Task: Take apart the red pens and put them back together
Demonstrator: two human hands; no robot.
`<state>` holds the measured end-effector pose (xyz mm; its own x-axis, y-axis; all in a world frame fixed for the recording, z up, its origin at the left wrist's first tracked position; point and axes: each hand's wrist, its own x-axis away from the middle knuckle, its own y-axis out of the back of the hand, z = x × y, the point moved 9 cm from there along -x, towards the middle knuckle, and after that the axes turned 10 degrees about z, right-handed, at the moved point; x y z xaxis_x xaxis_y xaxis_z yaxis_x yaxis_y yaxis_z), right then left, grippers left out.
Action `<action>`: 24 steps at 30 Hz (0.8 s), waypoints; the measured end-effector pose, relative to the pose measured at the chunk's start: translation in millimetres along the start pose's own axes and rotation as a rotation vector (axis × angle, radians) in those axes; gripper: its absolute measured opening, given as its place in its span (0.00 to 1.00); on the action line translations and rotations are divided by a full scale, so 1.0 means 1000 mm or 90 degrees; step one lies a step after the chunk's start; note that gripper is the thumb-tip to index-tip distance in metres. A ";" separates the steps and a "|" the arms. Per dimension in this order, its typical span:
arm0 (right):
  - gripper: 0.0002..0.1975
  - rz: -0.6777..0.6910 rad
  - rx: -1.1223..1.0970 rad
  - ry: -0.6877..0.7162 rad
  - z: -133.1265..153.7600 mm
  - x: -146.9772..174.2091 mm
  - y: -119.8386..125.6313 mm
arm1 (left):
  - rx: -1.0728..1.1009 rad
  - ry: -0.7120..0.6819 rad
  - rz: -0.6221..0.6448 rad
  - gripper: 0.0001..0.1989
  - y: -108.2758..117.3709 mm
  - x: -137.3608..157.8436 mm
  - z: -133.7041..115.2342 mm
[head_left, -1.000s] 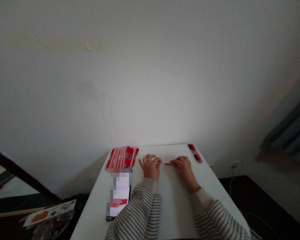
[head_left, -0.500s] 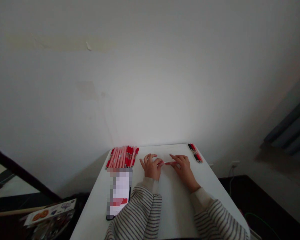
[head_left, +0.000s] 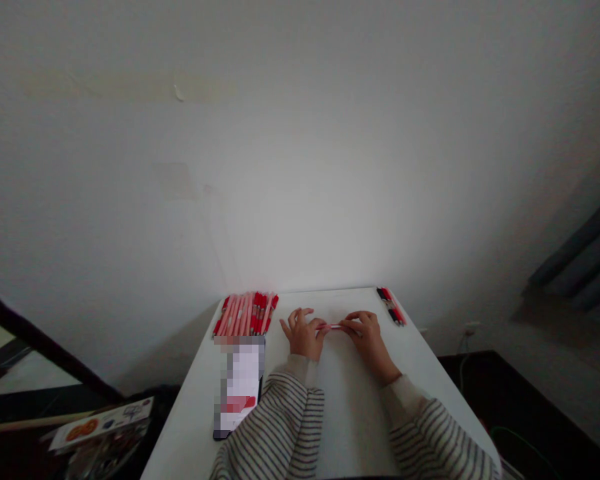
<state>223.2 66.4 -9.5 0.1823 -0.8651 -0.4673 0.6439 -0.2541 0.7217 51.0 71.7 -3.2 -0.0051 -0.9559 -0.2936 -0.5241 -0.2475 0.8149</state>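
A slim pink and white pen [head_left: 335,327] lies level between my two hands, just above or on the white table; I cannot tell if it touches. My left hand [head_left: 305,337] pinches its left end between thumb and forefinger, with the other fingers spread. At the right end, my right hand [head_left: 367,337] closes thumb and fingertips on the pen, covering that part. A row of pink and red pens [head_left: 245,315] lies side by side to the left of my left hand. Beyond my right hand are a few black and red pens [head_left: 391,307].
A phone [head_left: 243,387] with a blurred screen lies on the white table [head_left: 350,427], by my left forearm. The wall [head_left: 310,167] rises behind the far table edge. At lower left stands a dark container with a printed card [head_left: 100,423]. A cable [head_left: 464,360] hangs at right.
My right hand's fingers have closed down on the pen and slid slightly along it; the raised forefinger is now lowered. My left hand has barely moved.
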 end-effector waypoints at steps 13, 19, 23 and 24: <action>0.23 -0.042 0.085 -0.039 -0.013 0.001 0.002 | 0.002 0.023 -0.023 0.05 0.010 0.001 0.005; 0.12 0.028 0.131 -0.066 -0.011 0.003 -0.004 | -0.017 0.050 -0.054 0.05 0.013 0.002 0.010; 0.10 0.025 0.117 -0.063 -0.006 0.004 -0.001 | -0.025 0.054 -0.060 0.06 0.011 0.002 0.011; 0.09 0.020 0.110 -0.061 -0.006 0.004 -0.001 | -0.026 0.055 -0.062 0.06 0.011 0.001 0.012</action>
<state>228.1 66.1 -14.7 0.1233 -0.9092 -0.3976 0.4999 -0.2892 0.8164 35.2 69.6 -0.6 0.1179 -0.9366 -0.3300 -0.4838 -0.3444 0.8045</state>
